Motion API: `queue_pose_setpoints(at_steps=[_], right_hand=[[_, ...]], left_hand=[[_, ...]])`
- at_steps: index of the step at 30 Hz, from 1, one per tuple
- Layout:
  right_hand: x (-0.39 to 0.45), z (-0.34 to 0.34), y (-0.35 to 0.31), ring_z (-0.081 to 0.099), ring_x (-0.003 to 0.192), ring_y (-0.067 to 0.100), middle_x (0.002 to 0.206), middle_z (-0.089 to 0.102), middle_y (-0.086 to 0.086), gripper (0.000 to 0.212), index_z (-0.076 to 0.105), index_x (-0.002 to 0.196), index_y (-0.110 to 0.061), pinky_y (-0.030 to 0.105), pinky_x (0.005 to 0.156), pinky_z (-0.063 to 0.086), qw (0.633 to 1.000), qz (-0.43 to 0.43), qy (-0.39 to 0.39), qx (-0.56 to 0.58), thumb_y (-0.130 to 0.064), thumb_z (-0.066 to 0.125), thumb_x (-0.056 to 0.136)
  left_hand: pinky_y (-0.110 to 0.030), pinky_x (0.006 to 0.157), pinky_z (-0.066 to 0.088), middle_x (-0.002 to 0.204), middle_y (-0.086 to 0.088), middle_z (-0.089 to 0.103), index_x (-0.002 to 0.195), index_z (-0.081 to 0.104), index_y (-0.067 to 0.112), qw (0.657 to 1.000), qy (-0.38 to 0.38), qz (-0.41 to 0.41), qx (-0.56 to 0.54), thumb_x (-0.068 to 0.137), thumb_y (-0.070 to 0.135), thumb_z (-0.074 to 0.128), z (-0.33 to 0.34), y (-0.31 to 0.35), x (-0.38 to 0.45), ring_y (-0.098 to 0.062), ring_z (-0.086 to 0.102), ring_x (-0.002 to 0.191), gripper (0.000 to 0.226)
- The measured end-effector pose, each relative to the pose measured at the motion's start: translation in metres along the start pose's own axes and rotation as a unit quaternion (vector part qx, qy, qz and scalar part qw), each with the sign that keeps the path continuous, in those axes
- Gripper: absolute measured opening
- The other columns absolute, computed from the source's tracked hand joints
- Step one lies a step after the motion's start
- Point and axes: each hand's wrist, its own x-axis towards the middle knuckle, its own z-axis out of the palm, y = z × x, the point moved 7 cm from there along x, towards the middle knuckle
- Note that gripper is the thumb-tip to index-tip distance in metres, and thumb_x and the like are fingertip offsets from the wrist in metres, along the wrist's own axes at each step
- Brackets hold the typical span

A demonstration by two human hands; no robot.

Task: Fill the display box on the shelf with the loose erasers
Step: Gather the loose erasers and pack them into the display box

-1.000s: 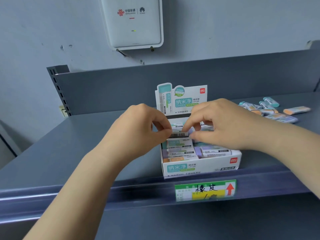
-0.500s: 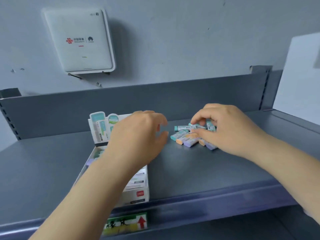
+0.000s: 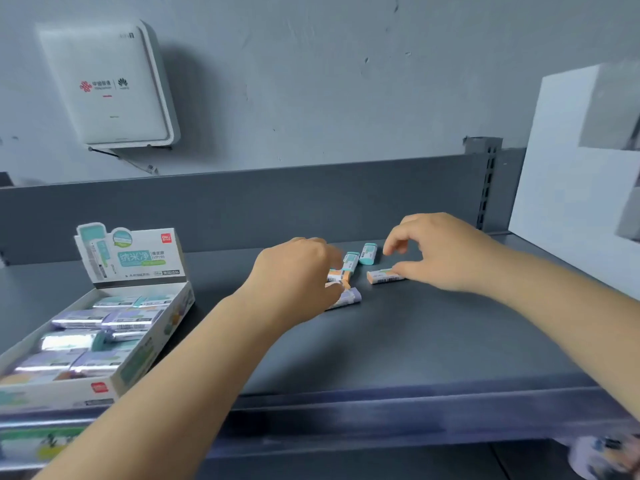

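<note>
The white display box [image 3: 104, 386] stands at the shelf's front left, its header card upright, with several wrapped erasers lying inside. To its right lie the loose erasers: two teal ones [image 3: 367, 253], an orange one [image 3: 382, 276], a purple one [image 3: 348, 297] and another orange one [image 3: 337, 274]. My left hand [image 3: 298, 271] rests on the left side of this pile, thumb and fingers either side of the second orange eraser; the grip is hidden. My right hand [image 3: 440, 251] hovers at the pile's right, fingers apart, thumb touching the first orange eraser.
The grey shelf [image 3: 398, 341] has a raised back panel [image 3: 242, 209] and a front rail with a green price label [image 3: 41, 445] at the lower left. A white panel [image 3: 571, 202] closes the right side. A white router box [image 3: 110, 88] hangs on the wall.
Both hands left the display box and moved right to the loose erasers. The view swung right with them. My right hand opened and spread the pile.
</note>
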Motion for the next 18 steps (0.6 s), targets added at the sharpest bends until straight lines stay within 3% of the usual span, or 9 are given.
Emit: queue_pose_setpoints(at_steps=[4, 9, 12, 18], right_hand=[[0.005, 0.012, 0.012, 0.047, 0.094, 0.009, 0.099, 0.051, -0.014, 0.021, 0.061, 0.106, -0.029, 0.028, 0.079, 0.042, 0.998, -0.023, -0.047, -0.021, -0.033, 0.059, 0.085], [0.012, 0.034, 0.017, 0.045, 0.121, 0.019, 0.13, 0.051, -0.007, 0.044, 0.047, 0.13, -0.03, 0.032, 0.087, 0.041, 0.993, -0.024, -0.11, -0.037, -0.032, 0.053, 0.087], [0.014, 0.044, 0.022, 0.046, 0.121, 0.024, 0.133, 0.051, -0.004, 0.045, 0.045, 0.132, -0.032, 0.037, 0.093, 0.044, 0.991, -0.015, -0.129, -0.04, -0.032, 0.051, 0.087], [0.014, 0.045, 0.024, 0.054, 0.104, 0.024, 0.114, 0.06, -0.003, 0.028, 0.057, 0.114, -0.025, 0.036, 0.084, 0.048, 0.994, -0.001, -0.104, -0.019, -0.036, 0.05, 0.089]], left_hand=[[-0.024, 0.069, 0.034, 0.111, 0.013, 0.06, 0.107, 0.059, 0.032, 0.998, -0.051, -0.039, -0.006, 0.082, 0.053, 0.054, 0.012, 0.007, 0.007, -0.013, 0.053, 0.101, 0.033], [-0.027, 0.075, 0.044, 0.105, 0.009, 0.061, 0.097, 0.064, 0.029, 0.992, -0.099, -0.075, -0.006, 0.085, 0.045, 0.052, 0.026, 0.011, 0.007, -0.017, 0.056, 0.094, 0.024], [-0.026, 0.073, 0.042, 0.103, 0.011, 0.062, 0.098, 0.065, 0.028, 0.991, -0.102, -0.087, -0.019, 0.084, 0.04, 0.052, 0.026, 0.015, 0.006, -0.013, 0.051, 0.088, 0.022], [-0.025, 0.067, 0.041, 0.096, 0.005, 0.065, 0.099, 0.067, 0.022, 0.985, -0.129, -0.104, -0.052, 0.084, 0.039, 0.054, 0.032, 0.022, 0.003, -0.015, 0.051, 0.08, 0.025]])
